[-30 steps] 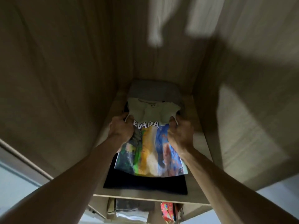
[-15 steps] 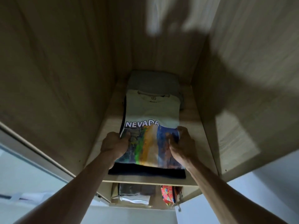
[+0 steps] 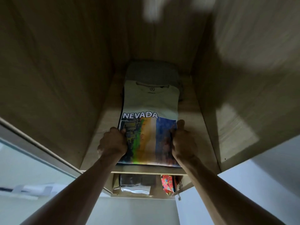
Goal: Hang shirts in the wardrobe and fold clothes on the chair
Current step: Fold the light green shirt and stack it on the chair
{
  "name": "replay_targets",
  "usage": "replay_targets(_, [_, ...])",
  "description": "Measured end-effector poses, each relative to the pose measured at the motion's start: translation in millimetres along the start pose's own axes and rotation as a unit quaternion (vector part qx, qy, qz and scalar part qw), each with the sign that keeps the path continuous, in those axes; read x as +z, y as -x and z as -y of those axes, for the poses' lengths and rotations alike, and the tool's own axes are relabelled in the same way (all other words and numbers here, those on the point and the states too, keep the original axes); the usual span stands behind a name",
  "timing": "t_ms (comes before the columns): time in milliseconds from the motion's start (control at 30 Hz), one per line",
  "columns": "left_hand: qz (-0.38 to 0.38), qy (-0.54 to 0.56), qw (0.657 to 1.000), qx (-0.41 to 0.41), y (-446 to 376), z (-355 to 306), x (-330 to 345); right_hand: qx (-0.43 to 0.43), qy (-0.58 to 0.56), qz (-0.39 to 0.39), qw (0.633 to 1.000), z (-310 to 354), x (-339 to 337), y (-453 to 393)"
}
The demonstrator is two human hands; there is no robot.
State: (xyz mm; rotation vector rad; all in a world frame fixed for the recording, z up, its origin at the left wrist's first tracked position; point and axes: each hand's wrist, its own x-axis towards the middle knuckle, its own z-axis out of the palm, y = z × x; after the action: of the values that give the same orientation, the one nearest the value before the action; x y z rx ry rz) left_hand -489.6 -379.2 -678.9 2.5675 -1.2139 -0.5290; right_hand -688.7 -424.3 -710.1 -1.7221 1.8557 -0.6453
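Wardrobe (image 3: 65, 78) interior, wood-grain panels left, right and back, dim light with a bright patch on the right wall. You're looking down at a shelf (image 3: 191, 111) inside it.

Folded shirt (image 3: 151, 101) lies flat on the shelf, pale with "NEVADA" printed across it and a multicolour graphic below, collar toward the back. It sits on a dark garment (image 3: 121, 108), only a thin edge of which shows along the left side. A grey folded item (image 3: 152, 70) lies behind it, against the back panel, partly under the collar end.

Your left hand (image 3: 112, 142) is at the shirt's near-left edge, fingers curled and tucked under the fabric, thumb tip on the print. Your right hand (image 3: 183, 142) is at the near-right edge, fingers curled round the side, thumb up along the edge. Both grip the shirt; both forearms reach in from below.

Under the shelf front, a lower compartment holds folded clothes (image 3: 133, 184) on the left and a red patterned item (image 3: 167, 184) on the right, well apart from your hands. White blurred cloth (image 3: 152, 8) hangs at the top.
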Motion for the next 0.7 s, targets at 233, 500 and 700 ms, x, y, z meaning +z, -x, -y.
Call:
replay_targets(233, [-0.021, -0.071, 0.996, 0.042, 13.8, -2.1, 1.3, 0.098, -0.010, 0.026, 0.995, 12.6, -9.3, 3.0])
replay_targets(500, [-0.067, -0.205, 0.968, 0.127, 28.2, 8.3, -3.0, -0.032, 0.247, 0.047, 0.967, 26.3, -27.7, 22.0])
replay_targets(700, [-0.050, -0.192, 0.970, 0.141, 50.7, 10.9, -33.7, -0.043, 0.228, 0.031, 0.972, 46.7, -52.3, 45.0])
